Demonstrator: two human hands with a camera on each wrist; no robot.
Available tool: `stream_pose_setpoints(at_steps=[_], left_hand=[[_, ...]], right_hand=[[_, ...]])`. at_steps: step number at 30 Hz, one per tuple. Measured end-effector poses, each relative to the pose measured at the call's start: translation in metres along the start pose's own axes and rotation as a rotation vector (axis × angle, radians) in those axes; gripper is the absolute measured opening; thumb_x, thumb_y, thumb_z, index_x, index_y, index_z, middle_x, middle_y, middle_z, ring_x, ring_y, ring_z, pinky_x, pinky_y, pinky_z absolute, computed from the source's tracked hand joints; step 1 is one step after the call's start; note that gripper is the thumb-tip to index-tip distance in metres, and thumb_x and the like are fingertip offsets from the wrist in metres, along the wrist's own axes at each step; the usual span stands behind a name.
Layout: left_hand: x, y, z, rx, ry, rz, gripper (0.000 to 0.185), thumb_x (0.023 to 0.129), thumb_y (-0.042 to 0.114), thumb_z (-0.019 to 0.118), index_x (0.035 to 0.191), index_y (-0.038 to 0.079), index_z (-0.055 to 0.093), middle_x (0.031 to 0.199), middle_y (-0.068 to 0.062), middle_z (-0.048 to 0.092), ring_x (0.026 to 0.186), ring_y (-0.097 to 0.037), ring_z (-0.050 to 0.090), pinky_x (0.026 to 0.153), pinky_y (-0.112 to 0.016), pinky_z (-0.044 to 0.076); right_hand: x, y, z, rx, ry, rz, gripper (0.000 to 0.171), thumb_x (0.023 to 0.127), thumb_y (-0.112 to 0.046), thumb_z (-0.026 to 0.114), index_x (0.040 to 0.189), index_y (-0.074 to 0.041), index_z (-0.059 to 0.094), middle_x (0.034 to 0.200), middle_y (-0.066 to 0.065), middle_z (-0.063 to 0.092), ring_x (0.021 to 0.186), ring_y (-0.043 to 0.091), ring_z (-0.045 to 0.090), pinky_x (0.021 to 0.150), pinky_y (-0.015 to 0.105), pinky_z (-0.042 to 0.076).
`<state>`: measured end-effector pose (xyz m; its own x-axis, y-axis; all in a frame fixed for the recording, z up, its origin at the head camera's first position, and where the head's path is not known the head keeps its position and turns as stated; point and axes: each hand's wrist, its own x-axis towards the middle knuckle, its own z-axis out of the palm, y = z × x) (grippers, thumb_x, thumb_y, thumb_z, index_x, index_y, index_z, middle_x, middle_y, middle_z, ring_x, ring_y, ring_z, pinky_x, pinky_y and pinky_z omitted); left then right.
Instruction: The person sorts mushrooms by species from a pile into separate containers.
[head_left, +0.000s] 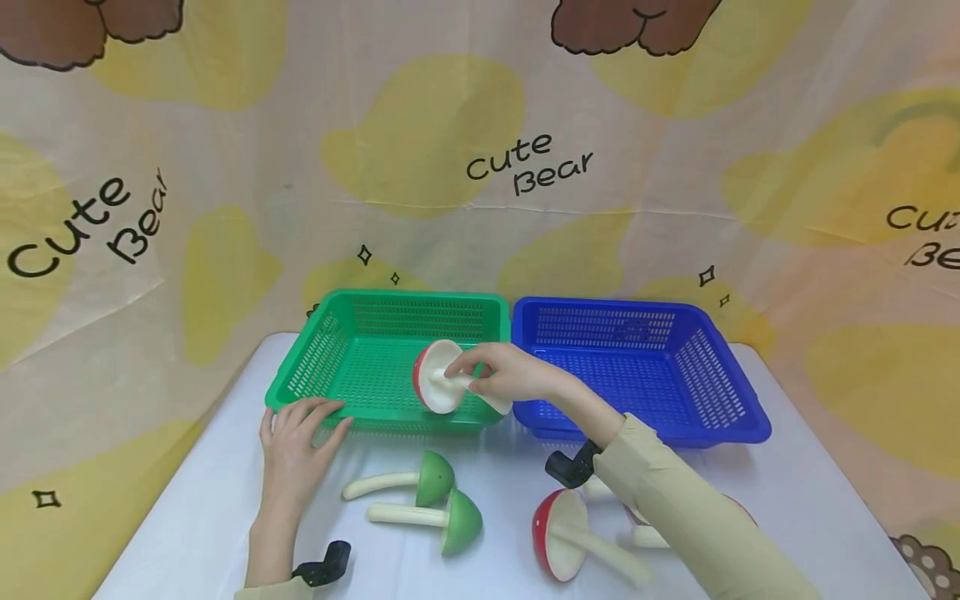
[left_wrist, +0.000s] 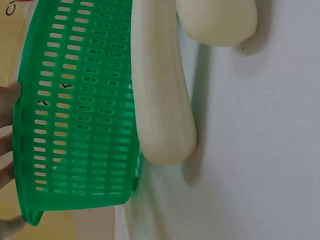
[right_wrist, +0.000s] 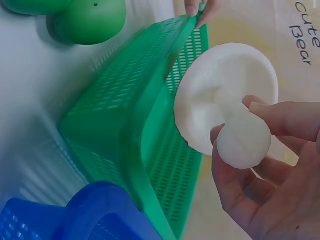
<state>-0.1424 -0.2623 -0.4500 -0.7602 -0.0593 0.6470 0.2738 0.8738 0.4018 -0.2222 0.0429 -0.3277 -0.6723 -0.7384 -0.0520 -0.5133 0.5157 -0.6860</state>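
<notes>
My right hand (head_left: 506, 372) pinches the pale stem of a red-capped toy mushroom (head_left: 440, 392) over the front part of the green basket (head_left: 420, 417). Its white underside faces me, and the right wrist view shows the stem end (right_wrist: 244, 142) between thumb and fingers. At the basket's front left corner, my left hand (head_left: 296, 442) holds the rim, thumb on the near side and fingers over the top. Two green-capped toy mushrooms (head_left: 462, 522) lie in front of that basket; their pale stems (left_wrist: 165, 90) loom large in the left wrist view.
A blue basket (head_left: 637, 432) stands right beside the green one. On the white table (head_left: 187, 533), a red-capped mushroom (head_left: 558, 537) lies at front right, with more mushrooms partly hidden under my right forearm. A printed cloth (head_left: 420, 150) hangs behind the baskets.
</notes>
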Motion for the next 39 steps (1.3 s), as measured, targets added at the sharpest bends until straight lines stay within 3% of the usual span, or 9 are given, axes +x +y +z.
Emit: stream_pose_setpoints(at_steps=[8, 18, 29, 39], left_hand=[[0.0, 0.0, -0.001, -0.003, -0.011, -0.011, 0.029, 0.075, 0.013, 0.08, 0.103, 0.01, 0.071, 0.106, -0.012, 0.067, 0.11, -0.034, 0.051, 0.109, -0.07, 0.015], [0.0, 0.0, 0.001, -0.005, -0.014, -0.015, 0.028, 0.077, 0.015, 0.08, 0.103, 0.01, 0.071, 0.106, -0.012, 0.067, 0.11, -0.033, 0.051, 0.109, -0.07, 0.015], [0.0, -0.003, 0.003, 0.0, -0.008, -0.017, 0.028, 0.076, 0.015, 0.08, 0.102, 0.011, 0.071, 0.106, -0.012, 0.067, 0.111, -0.033, 0.051, 0.11, -0.07, 0.015], [0.0, -0.002, 0.002, -0.001, -0.012, -0.022, 0.029, 0.076, 0.015, 0.08, 0.103, 0.011, 0.071, 0.106, -0.011, 0.067, 0.111, -0.033, 0.051, 0.11, -0.069, 0.014]], right_hand=[[0.03, 0.007, 0.004, -0.016, -0.01, 0.075, 0.033, 0.093, -0.005, 0.056, 0.123, -0.015, 0.065, 0.124, 0.009, 0.064, 0.104, 0.024, 0.064, 0.076, 0.024, 0.051], [0.057, 0.031, 0.018, -0.02, 0.002, 0.131, 0.034, 0.091, -0.004, 0.055, 0.121, -0.017, 0.066, 0.123, 0.012, 0.063, 0.104, 0.022, 0.059, 0.074, 0.026, 0.047], [0.072, 0.046, 0.037, -0.07, -0.073, 0.151, 0.046, 0.087, 0.009, 0.043, 0.126, -0.009, 0.059, 0.13, 0.014, 0.059, 0.122, 0.028, 0.054, 0.085, 0.032, 0.047], [0.076, 0.048, 0.048, -0.145, -0.088, 0.198, 0.043, 0.092, 0.005, 0.042, 0.128, -0.012, 0.058, 0.132, 0.016, 0.058, 0.124, 0.03, 0.054, 0.094, 0.038, 0.049]])
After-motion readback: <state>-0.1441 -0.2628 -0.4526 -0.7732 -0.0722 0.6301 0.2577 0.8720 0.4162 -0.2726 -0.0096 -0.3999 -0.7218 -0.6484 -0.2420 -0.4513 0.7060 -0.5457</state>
